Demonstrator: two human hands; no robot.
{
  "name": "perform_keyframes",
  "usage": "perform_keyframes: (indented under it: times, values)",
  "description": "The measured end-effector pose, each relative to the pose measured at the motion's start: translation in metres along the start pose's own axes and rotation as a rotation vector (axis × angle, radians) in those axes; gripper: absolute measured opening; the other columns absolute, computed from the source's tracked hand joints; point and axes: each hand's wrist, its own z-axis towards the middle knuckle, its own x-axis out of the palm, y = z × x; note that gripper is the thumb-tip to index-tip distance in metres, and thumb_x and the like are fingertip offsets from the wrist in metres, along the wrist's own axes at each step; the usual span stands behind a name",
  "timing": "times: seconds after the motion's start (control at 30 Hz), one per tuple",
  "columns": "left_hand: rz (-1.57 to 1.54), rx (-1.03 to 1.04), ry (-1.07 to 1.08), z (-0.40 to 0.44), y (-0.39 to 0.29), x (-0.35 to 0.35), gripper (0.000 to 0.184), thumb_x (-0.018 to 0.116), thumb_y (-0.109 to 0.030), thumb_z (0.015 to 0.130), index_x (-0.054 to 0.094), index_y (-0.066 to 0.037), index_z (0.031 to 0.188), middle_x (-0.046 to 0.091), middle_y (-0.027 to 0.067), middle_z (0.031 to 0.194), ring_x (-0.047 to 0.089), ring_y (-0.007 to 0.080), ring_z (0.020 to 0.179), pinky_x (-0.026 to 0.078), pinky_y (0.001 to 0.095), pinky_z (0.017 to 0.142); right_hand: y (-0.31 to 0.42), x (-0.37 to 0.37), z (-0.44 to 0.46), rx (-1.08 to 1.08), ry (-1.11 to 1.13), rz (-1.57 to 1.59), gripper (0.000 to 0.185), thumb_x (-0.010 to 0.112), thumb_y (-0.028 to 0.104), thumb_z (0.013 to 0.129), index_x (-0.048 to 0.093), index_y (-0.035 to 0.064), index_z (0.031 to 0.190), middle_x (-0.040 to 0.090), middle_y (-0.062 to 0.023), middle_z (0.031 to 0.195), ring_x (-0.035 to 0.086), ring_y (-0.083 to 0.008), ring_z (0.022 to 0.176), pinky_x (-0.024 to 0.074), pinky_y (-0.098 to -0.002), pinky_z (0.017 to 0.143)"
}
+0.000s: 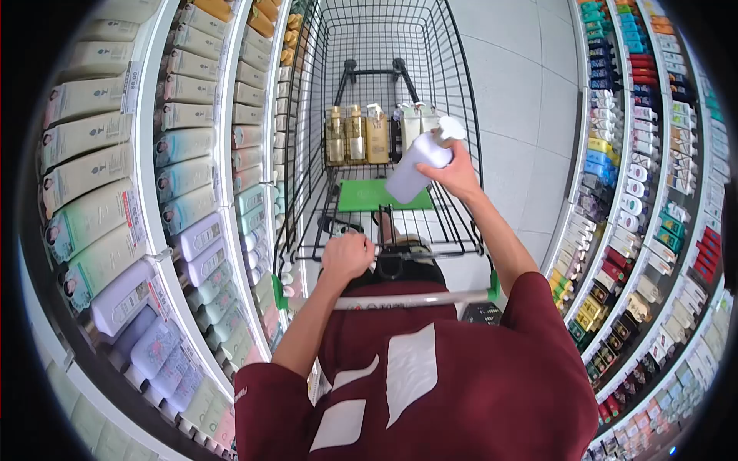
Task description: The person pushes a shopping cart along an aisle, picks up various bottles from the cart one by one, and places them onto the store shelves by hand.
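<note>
A lavender pump bottle (410, 170) with a white pump top is tilted in my right hand (455, 173), whose fingers wrap round its upper part above the cart. My left hand (350, 255) is closed near the rear wire rim of the shopping cart (470, 100); what it grips, if anything, is hidden. Gold pump bottles (354, 138) stand upright in a row inside the cart. Beside them are pale bottles (411, 123), partly covered by the lavender one. A green panel (361, 196) lies nearer to me in the cart.
Shelves of tubes and bottles (84, 150) run close along the left, with lavender bottles (123, 298) lower down. More stocked shelves (634, 184) line the right. Grey floor tiles (516, 107) lie between the cart and the right shelves. The cart's handlebar (423, 300) crosses before my torso.
</note>
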Motion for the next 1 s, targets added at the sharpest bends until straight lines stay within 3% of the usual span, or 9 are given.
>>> perform_keyframes:
  times: [0.1, 0.13, 0.23, 0.53, 0.73, 1.0]
  values:
    - [0.000, -0.004, -0.019, 0.004, -0.005, -0.008, 0.034, 0.055, -0.028, 0.088, 0.073, -0.002, 0.076, 0.070, 0.0231, 0.078, 0.068, 0.0431, 0.071, 0.056, 0.0513, 0.070, 0.041, -0.018, -0.046, -0.093, -0.042, 0.157, 0.076, 0.087, 0.023, 0.071, 0.051, 0.0013, 0.135, 0.063, -0.0113, 0.117, 0.063, -0.0202, 0.106, 0.0525, -0.0359, 0.093]
    - [0.006, -0.055, 0.104, 0.007, -0.006, -0.013, 0.037, 0.052, -0.033, 0.090, 0.075, -0.005, 0.086, 0.070, 0.0244, 0.087, 0.067, 0.0455, 0.083, 0.054, 0.0538, 0.077, 0.051, -0.020, -0.061, -0.149, -0.058, 0.222, 0.073, 0.085, 0.025, 0.074, 0.051, 0.0014, 0.134, 0.063, -0.0104, 0.116, 0.063, -0.0193, 0.105, 0.0523, -0.0350, 0.091]
    - [0.027, -0.077, 0.125, 0.013, -0.012, -0.023, 0.038, 0.051, -0.033, 0.091, 0.075, -0.004, 0.087, 0.070, 0.0248, 0.088, 0.067, 0.0462, 0.084, 0.054, 0.0530, 0.079, 0.070, -0.020, -0.099, -0.201, -0.113, 0.414, 0.068, 0.081, 0.028, 0.077, 0.051, 0.0012, 0.132, 0.062, -0.0091, 0.114, 0.062, -0.0181, 0.104, 0.0515, -0.0342, 0.090]
    - [0.060, -0.059, 0.091, 0.038, -0.013, -0.031, 0.041, 0.049, -0.034, 0.089, 0.076, -0.004, 0.089, 0.072, 0.0237, 0.095, 0.069, 0.0435, 0.088, 0.056, 0.0504, 0.082, 0.086, 0.013, -0.157, 0.052, 0.001, 0.174, 0.056, 0.082, 0.027, 0.079, 0.057, 0.0018, 0.122, 0.067, -0.0095, 0.104, 0.066, -0.0161, 0.092, 0.0538, -0.0328, 0.082]
    - [0.080, -0.095, 0.120, 0.049, -0.020, -0.045, 0.044, 0.047, -0.036, 0.091, 0.076, -0.004, 0.095, 0.072, 0.0222, 0.102, 0.070, 0.0410, 0.095, 0.055, 0.0492, 0.087, 0.080, 0.042, -0.139, 0.166, -0.065, 0.040, 0.061, 0.082, 0.038, 0.079, 0.060, -0.0033, 0.117, 0.071, -0.0160, 0.094, 0.070, -0.0194, 0.084, 0.0559, -0.0336, 0.073]
    - [0.079, -0.075, 0.091, 0.063, -0.020, -0.054, 0.042, 0.048, -0.035, 0.090, 0.076, -0.003, 0.095, 0.072, 0.0226, 0.104, 0.068, 0.0424, 0.098, 0.055, 0.0495, 0.088, 0.073, 0.057, -0.124, 0.171, -0.065, 0.160, 0.069, 0.082, 0.038, 0.081, 0.053, -0.0046, 0.126, 0.069, -0.0177, 0.105, 0.068, -0.0210, 0.089, 0.0555, -0.0341, 0.076]
